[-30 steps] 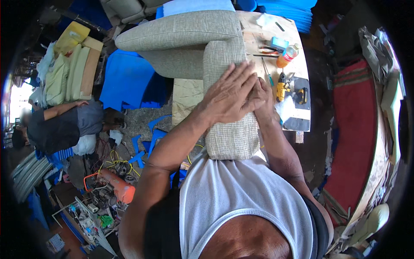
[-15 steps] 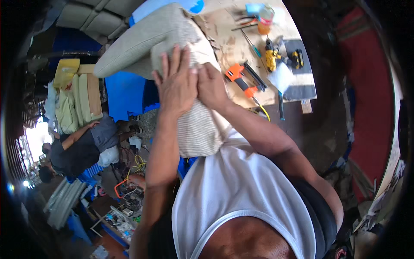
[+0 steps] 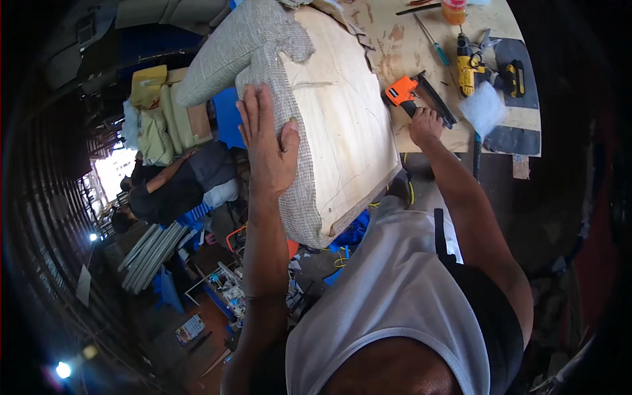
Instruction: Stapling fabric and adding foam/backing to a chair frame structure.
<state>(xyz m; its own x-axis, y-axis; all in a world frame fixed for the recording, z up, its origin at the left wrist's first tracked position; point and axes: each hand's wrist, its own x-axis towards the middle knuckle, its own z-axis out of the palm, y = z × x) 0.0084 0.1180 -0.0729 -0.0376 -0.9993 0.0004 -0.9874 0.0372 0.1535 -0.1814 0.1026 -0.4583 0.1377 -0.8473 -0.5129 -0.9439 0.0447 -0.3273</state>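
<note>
While the left hand (image 3: 268,141) lies flat and open on the grey fabric wrapped over the edge of the tilted plywood seat panel (image 3: 342,125), the right hand (image 3: 425,125) grasps the orange staple gun (image 3: 413,95) on the workbench (image 3: 421,49), near a yellow drill (image 3: 469,66).

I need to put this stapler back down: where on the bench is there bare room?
Bare wood lies on the bench between the upholstered panel and the screwdriver. Crowded: the right end, with the yellow drill, white wad and dark mat.
</note>
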